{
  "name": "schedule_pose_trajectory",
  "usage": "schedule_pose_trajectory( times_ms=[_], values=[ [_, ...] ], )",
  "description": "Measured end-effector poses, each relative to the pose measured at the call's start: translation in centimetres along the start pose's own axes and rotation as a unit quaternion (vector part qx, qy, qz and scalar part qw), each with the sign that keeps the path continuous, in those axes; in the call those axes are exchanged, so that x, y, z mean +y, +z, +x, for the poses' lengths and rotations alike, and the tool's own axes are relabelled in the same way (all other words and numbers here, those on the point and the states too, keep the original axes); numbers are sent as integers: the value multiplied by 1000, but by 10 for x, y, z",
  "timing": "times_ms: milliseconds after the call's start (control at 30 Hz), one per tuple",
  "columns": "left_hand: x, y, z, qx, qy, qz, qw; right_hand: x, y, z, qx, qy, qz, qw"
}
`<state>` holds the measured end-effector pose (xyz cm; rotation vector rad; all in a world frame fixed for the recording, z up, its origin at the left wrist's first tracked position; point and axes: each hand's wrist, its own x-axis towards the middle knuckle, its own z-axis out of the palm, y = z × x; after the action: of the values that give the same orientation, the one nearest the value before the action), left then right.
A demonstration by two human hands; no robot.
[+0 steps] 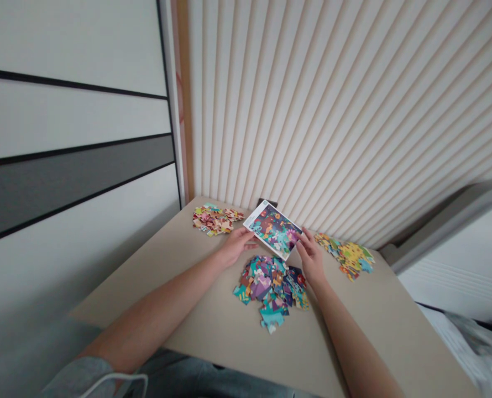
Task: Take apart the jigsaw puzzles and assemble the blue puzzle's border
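Above the far half of the table: a picture card (273,229) is held in two hands, tilted, its printed face towards the viewer. The print shows small colourful figures on a dark purple ground, with a white border along the left end.
Left hand (236,247): grasping the card at its lower left edge, the thumb against the border and the other fingers stretched out just below it.
Right hand (311,255): gripping the same card by its right end, the fingers bent round the edge.
Purple and teal pile (271,283): loose jigsaw pieces, heaped and overlapping on the table (167,260) just below the card and between the forearms — some show bits of figures, and a light blue piece lies nearest the person.
Red and cream pile (216,219): more jigsaw pieces, near the table's far left corner, beyond the left hand.
Yellow pile (351,255): a third heap, with orange and blue among it, to the right of the right hand.
Dark object (267,202): at the table's far edge, partly hidden behind the card; what it is, I cannot tell.
Pleated screen (312,110): cream, rising behind the table.
White cable (117,376): looped beside the grey sleeve (80,380) on the left arm.
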<state>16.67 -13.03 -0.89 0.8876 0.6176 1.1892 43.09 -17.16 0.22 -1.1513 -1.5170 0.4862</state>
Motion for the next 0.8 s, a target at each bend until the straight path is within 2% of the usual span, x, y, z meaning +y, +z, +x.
schedule_pose_trajectory(
  times_ms=[100, 267, 367, 500, 567, 633, 733, 800],
  values=[
    [-2, 0, -1, -4, 3, 26, 1000, 1, 7, -3, -29, 25, -33, 999],
    [-3, 1, -3, -41, -3, 52, 998, 1, 4, -1, 10, -10, -145, 989],
    [-2, 2, -4, -49, -6, 60, 997, -5, -3, 1, 22, -36, -161, 986],
    [0, 4, -5, -69, -6, 45, 997, -10, -7, 3, 29, -36, -166, 985],
    [-1, 6, -5, -82, -9, 43, 996, -10, -7, 3, 15, -27, -151, 988],
    [-2, 6, -5, -69, 0, 51, 996, -8, -4, 2, -9, -2, -94, 996],
    [-4, 7, -5, -46, 24, 63, 997, -1, 1, 1, -49, 75, 36, 995],
    [-4, 8, -5, -52, 26, 69, 996, 7, 1, 1, -76, 128, 59, 987]
  ],
)
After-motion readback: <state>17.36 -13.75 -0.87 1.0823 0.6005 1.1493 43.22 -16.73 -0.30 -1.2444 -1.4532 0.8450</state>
